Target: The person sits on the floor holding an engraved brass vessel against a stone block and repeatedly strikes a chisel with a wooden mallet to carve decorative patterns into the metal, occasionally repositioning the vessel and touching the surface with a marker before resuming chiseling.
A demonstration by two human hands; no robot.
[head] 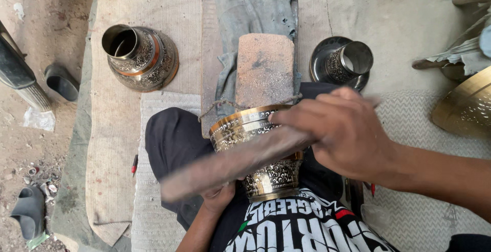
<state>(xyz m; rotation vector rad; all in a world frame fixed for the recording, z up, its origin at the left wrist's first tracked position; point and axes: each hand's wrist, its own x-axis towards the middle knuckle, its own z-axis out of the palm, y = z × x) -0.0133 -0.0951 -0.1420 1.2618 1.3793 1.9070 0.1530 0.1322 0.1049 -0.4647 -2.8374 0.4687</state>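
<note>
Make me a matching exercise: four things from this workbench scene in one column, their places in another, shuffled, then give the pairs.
1. brass vessel
2. brick
3. engraved pot
4. small cup on a dark plate

A. far end of the plank, straight ahead
B. in the person's lap, under the right hand
C. on the mat, far left
D. on the mat, right of the plank

Pairs: 1-C, 2-A, 3-B, 4-D

Right hand point(348, 134) files brass vase point(258, 149) (blurred).
</note>
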